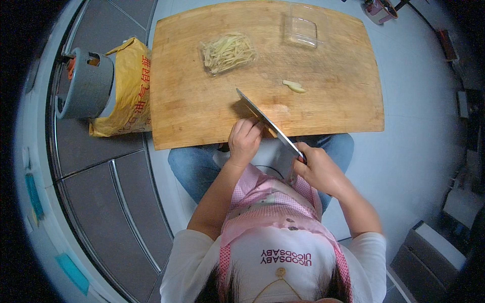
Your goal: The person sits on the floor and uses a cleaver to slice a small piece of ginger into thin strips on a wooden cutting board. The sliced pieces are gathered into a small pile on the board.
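Observation:
My right hand [321,169] grips the dark handle of a cleaver [270,125] near the board's front edge. Its blade slants up and to the left over the wooden board [192,111]. My left hand [246,141] is closed, fingers curled down on the board just left of the blade. What those fingers press on is hidden; a bit of something orange shows beside the blade. Farther back, a clear plastic tray [216,73] is heaped with pale yellow strips [230,52]. A few pale yellow slices [294,87] lie right of centre.
A second clear plastic container [303,31] sits at the board's back right. Left of the board stand a grey gas cylinder [91,86] and a yellow bag [132,91]. Dark cabinet drawers [108,207] line the left side. My knees [194,169] are under the near edge.

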A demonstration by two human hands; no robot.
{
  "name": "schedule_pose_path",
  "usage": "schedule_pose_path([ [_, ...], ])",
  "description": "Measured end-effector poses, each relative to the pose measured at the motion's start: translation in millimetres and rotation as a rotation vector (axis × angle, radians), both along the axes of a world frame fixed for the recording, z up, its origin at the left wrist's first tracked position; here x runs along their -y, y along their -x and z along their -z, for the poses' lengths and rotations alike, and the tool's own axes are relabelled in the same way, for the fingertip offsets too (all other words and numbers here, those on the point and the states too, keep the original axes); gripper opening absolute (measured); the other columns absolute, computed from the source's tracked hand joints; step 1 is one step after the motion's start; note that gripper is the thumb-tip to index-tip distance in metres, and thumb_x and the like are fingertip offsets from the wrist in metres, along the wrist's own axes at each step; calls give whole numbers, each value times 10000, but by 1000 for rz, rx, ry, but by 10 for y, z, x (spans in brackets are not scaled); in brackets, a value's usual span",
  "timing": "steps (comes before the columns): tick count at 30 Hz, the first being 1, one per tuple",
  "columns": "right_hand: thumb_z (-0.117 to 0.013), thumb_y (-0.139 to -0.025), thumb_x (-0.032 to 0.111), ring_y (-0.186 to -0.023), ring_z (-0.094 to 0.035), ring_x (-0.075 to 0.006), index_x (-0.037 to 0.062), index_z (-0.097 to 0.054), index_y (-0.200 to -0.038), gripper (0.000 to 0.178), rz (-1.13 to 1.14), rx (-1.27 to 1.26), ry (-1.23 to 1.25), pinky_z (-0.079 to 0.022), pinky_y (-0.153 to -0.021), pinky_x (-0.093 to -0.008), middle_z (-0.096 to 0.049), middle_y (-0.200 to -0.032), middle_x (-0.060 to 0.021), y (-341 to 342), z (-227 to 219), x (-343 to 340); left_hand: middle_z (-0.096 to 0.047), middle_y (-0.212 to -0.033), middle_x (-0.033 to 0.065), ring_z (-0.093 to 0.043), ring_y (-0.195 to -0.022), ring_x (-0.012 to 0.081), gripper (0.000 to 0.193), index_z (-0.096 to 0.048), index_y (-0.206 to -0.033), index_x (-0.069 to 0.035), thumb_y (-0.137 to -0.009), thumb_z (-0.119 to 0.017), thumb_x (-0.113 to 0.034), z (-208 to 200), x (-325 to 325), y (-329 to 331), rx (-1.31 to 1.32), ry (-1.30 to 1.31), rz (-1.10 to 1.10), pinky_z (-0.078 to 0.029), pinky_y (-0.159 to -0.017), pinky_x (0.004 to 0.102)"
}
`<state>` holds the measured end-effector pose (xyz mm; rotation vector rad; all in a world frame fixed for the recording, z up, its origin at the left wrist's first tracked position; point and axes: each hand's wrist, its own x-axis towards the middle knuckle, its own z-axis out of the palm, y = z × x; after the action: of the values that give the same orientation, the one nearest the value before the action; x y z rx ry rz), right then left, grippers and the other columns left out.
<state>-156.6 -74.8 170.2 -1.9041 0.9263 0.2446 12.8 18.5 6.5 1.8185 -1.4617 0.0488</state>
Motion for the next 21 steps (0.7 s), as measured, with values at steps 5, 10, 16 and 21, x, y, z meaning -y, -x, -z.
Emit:
schedule_pose_path([
  [5,-547,-846,116,-552,-532,-331,-41,-523,-990,214,-2,28,-1,-436,-573,-399,-525,-622,-204,42,97,-1,-599,-924,91,-575,-869,284,221,-644,-860,-48,-644,-639,3,-3,14,4,-13,18,-1,-482,-749,375],
  [10,-545,-851,119,-560,-542,-302,-47,-527,-1028,244,-6,33,2,-439,-575,-388,-532,-627,-195,43,153,9,-600,-933,91,-575,-870,282,224,-645,-865,-51,-648,-643,2,-4,18,8,-3,20,-7,-482,-749,374],
  [16,-540,-845,120,-642,-573,-321,-44,-542,-1080,287,3,28,-18,-458,-629,-402,-571,-692,-212,26,257,22,-601,-930,87,-575,-867,279,220,-650,-869,-56,-656,-645,-1,-3,20,11,-7,48,-5,-482,-753,373],
  [21,-550,-819,118,-757,-633,-409,-23,-557,-1130,341,46,60,-28,-494,-709,-445,-627,-780,-256,10,336,-20,-599,-922,91,-574,-857,279,221,-638,-881,-48,-664,-639,-7,-24,26,23,14,51,-8,-481,-754,376],
])
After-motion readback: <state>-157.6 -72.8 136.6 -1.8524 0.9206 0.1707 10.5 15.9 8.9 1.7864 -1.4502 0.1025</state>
